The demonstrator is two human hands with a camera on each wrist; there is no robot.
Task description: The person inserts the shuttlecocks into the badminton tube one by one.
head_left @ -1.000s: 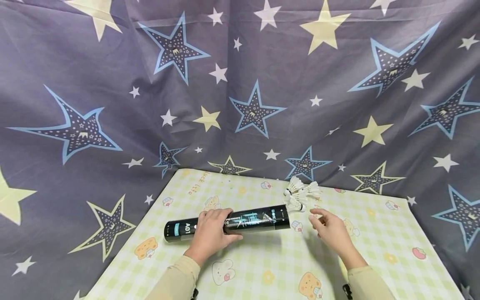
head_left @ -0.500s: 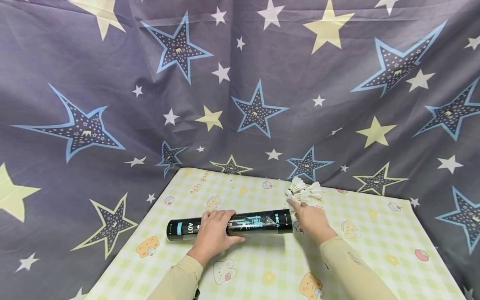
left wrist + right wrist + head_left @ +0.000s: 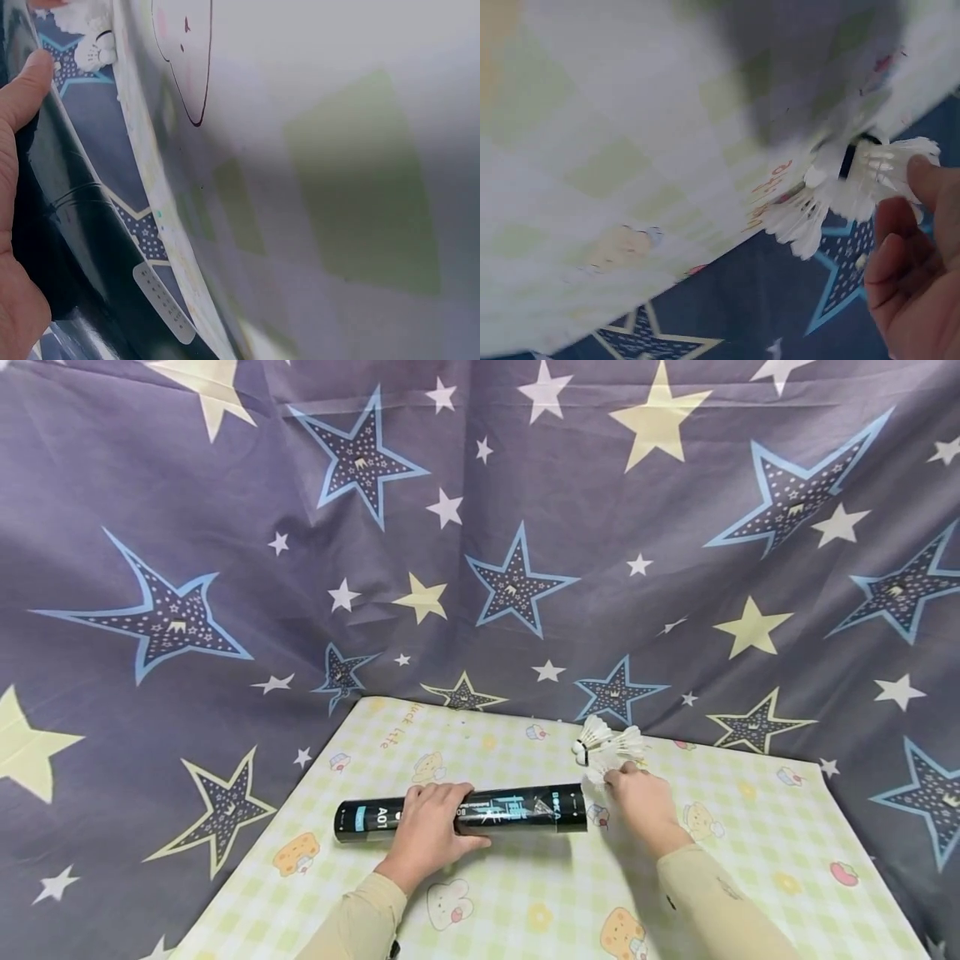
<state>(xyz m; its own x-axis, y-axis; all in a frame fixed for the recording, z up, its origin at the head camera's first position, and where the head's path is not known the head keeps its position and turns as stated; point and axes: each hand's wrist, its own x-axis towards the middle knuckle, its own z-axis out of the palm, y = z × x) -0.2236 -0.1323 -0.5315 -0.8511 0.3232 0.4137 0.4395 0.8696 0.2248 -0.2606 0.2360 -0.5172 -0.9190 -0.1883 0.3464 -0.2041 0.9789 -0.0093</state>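
Note:
My left hand (image 3: 429, 828) grips a black shuttlecock tube (image 3: 517, 808) around its middle. The tube, marked with blue and white print, lies sideways close over the tabletop with its right end toward the shuttlecocks. In the left wrist view the thumb (image 3: 28, 86) presses along the glossy tube wall. Past the tube's right end, my right hand (image 3: 647, 806) pinches the feather skirt of a white shuttlecock (image 3: 881, 171) between thumb and fingers. Other white shuttlecocks (image 3: 627, 743) lie bunched against it, partly hidden behind the hand in the head view.
A green-and-white checked cloth (image 3: 536, 877) with cartoon prints covers the table. Behind the table's far edge hangs a dark curtain (image 3: 420, 543) patterned with stars, close behind the shuttlecocks.
My right hand has reached forward and left to the shuttlecocks, and its fingers have closed on one. The left hand stays on the tube, which has barely moved.

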